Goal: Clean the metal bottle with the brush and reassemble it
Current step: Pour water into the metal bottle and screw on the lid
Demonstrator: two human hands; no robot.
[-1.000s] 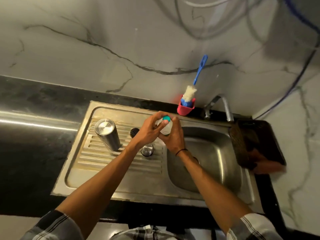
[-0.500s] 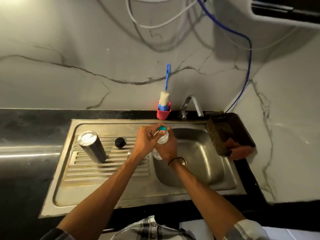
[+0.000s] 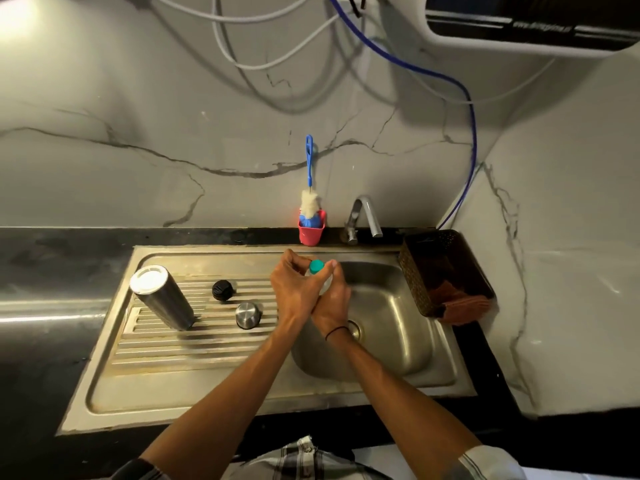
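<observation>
The metal bottle (image 3: pixel 162 297) stands upside down on the sink's ribbed drainboard at the left. Its black inner cap (image 3: pixel 223 289) and steel outer cap (image 3: pixel 248 315) lie on the ribs beside it. A blue-handled brush (image 3: pixel 309 202) stands in a red cup (image 3: pixel 311 233) against the wall. Over the basin's left edge both my hands hold a small clear bottle with a teal cap (image 3: pixel 316 266). My right hand (image 3: pixel 331 301) grips its body from behind. My left hand (image 3: pixel 294 289) has its fingers curled around the top by the cap.
The steel sink (image 3: pixel 388 341) has its drain below my wrists, and the tap (image 3: pixel 363 216) rises behind it. A dark perforated basket (image 3: pixel 446 271) with an orange cloth sits at the right rim. Black countertop (image 3: pixel 52 271) surrounds the sink; cables hang on the marble wall.
The view has tilted up and back, so the sink sits lower in the frame. My hands stay together on the small teal-capped bottle, with the left fingers shifting around the cap.
</observation>
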